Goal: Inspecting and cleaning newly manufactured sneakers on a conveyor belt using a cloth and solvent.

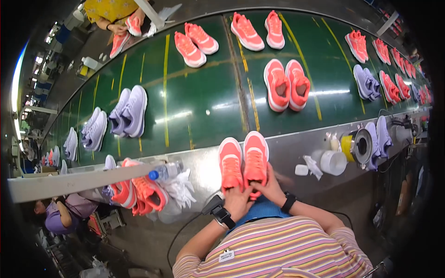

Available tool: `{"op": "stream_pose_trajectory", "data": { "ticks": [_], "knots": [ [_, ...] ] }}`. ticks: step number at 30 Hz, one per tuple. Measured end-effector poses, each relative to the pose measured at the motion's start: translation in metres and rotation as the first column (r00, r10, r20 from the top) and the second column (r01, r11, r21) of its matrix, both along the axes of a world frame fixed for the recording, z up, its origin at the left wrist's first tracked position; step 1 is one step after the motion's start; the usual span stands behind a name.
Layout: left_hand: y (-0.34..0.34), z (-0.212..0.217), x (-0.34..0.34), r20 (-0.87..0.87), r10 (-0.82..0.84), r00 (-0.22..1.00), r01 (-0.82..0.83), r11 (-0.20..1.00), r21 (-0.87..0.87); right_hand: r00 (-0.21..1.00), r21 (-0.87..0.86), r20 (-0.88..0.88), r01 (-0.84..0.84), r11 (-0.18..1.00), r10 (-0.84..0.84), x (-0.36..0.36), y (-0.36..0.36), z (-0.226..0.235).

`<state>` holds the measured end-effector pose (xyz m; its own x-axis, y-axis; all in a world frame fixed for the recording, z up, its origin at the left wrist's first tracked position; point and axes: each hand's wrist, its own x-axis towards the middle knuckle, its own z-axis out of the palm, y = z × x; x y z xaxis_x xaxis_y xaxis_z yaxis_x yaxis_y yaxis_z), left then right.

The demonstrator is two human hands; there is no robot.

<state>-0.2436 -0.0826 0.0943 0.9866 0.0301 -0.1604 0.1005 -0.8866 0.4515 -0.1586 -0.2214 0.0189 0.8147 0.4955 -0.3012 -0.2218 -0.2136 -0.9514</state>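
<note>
A pair of coral sneakers with white soles lies side by side in front of me, toes pointing away, on the metal ledge of the conveyor. My left hand point(238, 203) grips the heel end of the left sneaker point(230, 162), its fingers at the shoe opening. At the heel of the right sneaker point(255, 160), my right hand point(272, 187) has its thumb by the opening and its fingers along the outer side. The fingertips are partly hidden inside the collars, so I cannot tell whether they hold anything there.
Beyond runs a green conveyor belt point(194, 102) carrying coral and lilac sneaker pairs. Left on the ledge are more coral sneakers point(149, 190), a bottle point(162, 172) and white gloves point(181, 187). Right stand a plastic tub point(333, 162) and a yellow-rimmed can point(361, 146). A co-worker point(111, 11) handles sneakers opposite.
</note>
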Motion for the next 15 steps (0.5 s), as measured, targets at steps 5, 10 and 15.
{"op": "stream_pose_trajectory", "data": {
  "ticks": [5,10,15],
  "knots": [
    [0.013,-0.007,-0.049,-0.013,0.448,0.894,-0.417,0.821,-0.390,1.000,-0.072,0.017,-0.011,0.997,0.012,-0.007,-0.022,-0.019],
    [0.011,-0.015,-0.063,0.030,0.593,0.804,-0.472,0.670,-0.573,0.998,-0.052,-0.052,-0.034,0.998,0.032,-0.007,-0.007,-0.002],
    [0.038,-0.038,-0.063,0.173,0.621,0.764,-0.532,0.759,-0.374,0.993,-0.021,-0.118,-0.006,1.000,0.004,-0.009,-0.008,0.001]
  ]
}}
